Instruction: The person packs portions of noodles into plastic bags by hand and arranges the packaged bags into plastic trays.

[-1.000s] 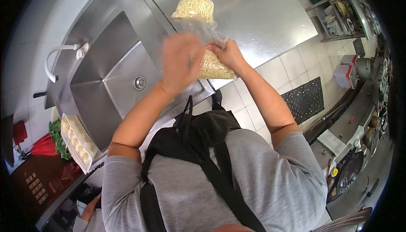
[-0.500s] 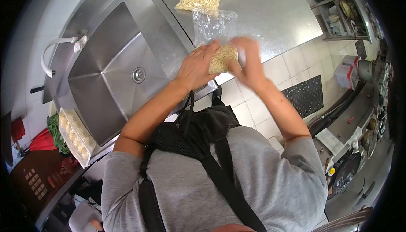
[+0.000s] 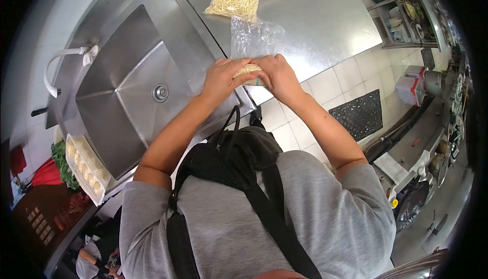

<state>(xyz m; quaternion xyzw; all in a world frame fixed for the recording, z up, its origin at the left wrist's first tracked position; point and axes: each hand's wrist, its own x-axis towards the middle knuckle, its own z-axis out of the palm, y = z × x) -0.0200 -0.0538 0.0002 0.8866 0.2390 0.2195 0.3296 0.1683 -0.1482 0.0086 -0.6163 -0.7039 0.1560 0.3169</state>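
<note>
Centrally, one clear bag of noodles (image 3: 248, 69), at the near edge of the steel bench (image 3: 320, 19); loose plastic end (image 3: 256, 37) laid toward twelve o'clock. Left hand (image 3: 220, 79), at the bag's nine o'clock, and right hand (image 3: 280, 77), at its three o'clock: both cupped, fingers curled over and gripping it. Second noodle bag (image 3: 234, 3): on the bench, just short of twelve o'clock. Sink (image 3: 127, 68): nine o'clock. Floor mat (image 3: 357, 114): four o'clock.

A metal table (image 3: 315, 19) adjoins the sink (image 3: 101, 116) on its right. On it lie a noodle bag (image 3: 235, 2) by the sink's far end and the loose plastic of a second bag (image 3: 254, 37) toward its near corner.
</note>
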